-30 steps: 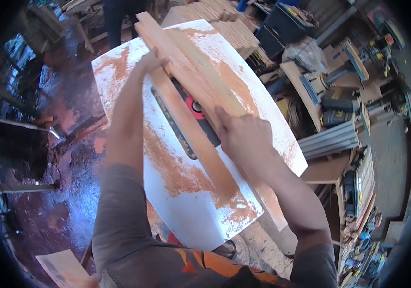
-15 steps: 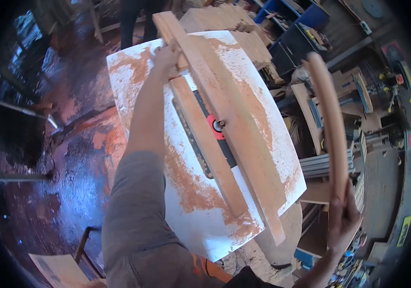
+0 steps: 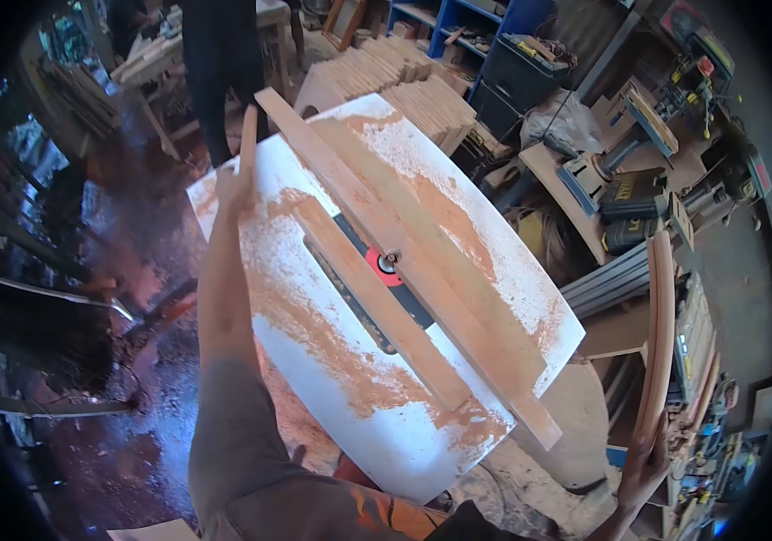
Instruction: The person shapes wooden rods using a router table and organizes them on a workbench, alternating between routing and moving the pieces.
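Observation:
My left hand (image 3: 235,187) is closed around a narrow wood strip (image 3: 249,144), over the far left corner of a white router table (image 3: 305,361). At the lower right, my right hand (image 3: 646,462) grips a long wood strip (image 3: 661,334) that stands nearly upright, its grooved length looking bowed in this wide view. A router bit (image 3: 390,258) shows in the red ring (image 3: 384,273) at the table's middle. Along one side of the bit runs a long wooden fence (image 3: 350,194); a shorter guide board (image 3: 377,302) lies on the other side.
Sawdust (image 3: 314,343) covers parts of the tabletop. Stacked wood pieces (image 3: 431,104) stand behind it, near a black toolbox (image 3: 526,77). A person in dark clothes (image 3: 222,72) stands beyond the far left corner. Clamps and tools (image 3: 638,198) crowd the right side.
My left hand has moved left, away from the fence, with the narrow strip now lifted in it. The long strip in my right hand has dropped lower. The view has shifted.

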### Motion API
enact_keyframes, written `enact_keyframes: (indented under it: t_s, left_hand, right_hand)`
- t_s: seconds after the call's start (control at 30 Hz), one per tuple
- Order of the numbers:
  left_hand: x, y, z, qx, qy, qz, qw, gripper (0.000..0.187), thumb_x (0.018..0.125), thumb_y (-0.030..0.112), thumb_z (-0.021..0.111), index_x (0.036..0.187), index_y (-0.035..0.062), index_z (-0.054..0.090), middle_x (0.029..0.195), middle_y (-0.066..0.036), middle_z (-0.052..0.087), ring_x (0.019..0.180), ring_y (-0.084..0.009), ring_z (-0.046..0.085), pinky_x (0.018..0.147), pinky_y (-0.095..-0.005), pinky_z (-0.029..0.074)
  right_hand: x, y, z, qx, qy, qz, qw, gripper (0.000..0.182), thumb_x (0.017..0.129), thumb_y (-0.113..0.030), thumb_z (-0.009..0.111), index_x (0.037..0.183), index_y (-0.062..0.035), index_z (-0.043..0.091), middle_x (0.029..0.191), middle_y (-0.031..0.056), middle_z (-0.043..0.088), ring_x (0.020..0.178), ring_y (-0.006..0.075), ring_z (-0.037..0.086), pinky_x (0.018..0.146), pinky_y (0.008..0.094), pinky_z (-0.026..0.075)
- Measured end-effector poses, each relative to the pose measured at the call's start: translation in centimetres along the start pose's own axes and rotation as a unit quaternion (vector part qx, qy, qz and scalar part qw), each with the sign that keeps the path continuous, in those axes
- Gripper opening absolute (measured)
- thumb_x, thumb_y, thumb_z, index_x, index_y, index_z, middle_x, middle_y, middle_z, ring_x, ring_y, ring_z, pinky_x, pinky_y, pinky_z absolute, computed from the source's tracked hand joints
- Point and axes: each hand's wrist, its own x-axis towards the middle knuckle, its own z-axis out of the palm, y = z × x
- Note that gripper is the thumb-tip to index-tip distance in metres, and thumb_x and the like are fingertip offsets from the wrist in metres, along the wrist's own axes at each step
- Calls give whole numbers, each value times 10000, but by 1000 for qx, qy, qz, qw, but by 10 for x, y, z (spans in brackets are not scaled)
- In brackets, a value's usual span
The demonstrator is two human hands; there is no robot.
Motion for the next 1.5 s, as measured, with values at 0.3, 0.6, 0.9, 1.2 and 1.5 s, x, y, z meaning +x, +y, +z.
enact_keyframes:
  t_s: [0.3, 0.6, 0.9, 1.2, 1.5]
  left_hand:
    - [-216, 33, -170, -145, -74, 34, 986, 458, 1034, 393, 612, 1263, -1, 561, 1005, -76, 658, 933, -165, 622, 826, -332, 512]
    - [-498, 169, -147, 48, -195, 560, 804, 436, 920, 255, 715, 1302, 61, 630, 1170, -117, 661, 1103, -331, 590, 986, -463, 437]
    - [-607, 162, -10, 173, -429, 617, 636, 495, 924, 246, 698, 1413, 229, 622, 1381, -65, 563, 1351, -303, 417, 1171, -478, 291]
    - [-585, 159, 13, 200, -369, 620, 662, 584, 872, 226, 772, 1424, 170, 593, 1473, -196, 444, 1417, -436, 327, 1197, -474, 287]
    - [-688, 121, 20, 172, -298, 310, 886, 1347, 735, 689, 800, 1534, -187, 161, 1621, -415, 122, 1544, -526, 35, 1212, -674, -4]
  right_hand:
    - [11, 73, 35, 213, -44, -45, 975, 535, 1044, -164, 585, 1502, 81, 455, 1019, 34, 681, 778, 38, 507, 662, 184, 405]
    - [-65, 153, -31, 266, -67, -4, 962, 546, 1020, -225, 632, 1479, 46, 515, 1011, 24, 691, 841, 66, 551, 743, 207, 447]
    - [-145, 241, -76, 234, -40, 49, 970, 528, 1020, -172, 669, 1457, 84, 517, 833, -9, 684, 656, 33, 466, 573, 206, 383]
    - [-156, 255, -73, 213, -123, 38, 968, 505, 992, -128, 703, 1419, 96, 552, 939, 72, 757, 741, 55, 563, 669, 227, 483]
    - [-131, 264, -135, -12, -271, -138, 953, 434, 842, -145, 820, 1266, -101, 741, 699, 154, 640, 567, 297, 615, 565, 350, 481]
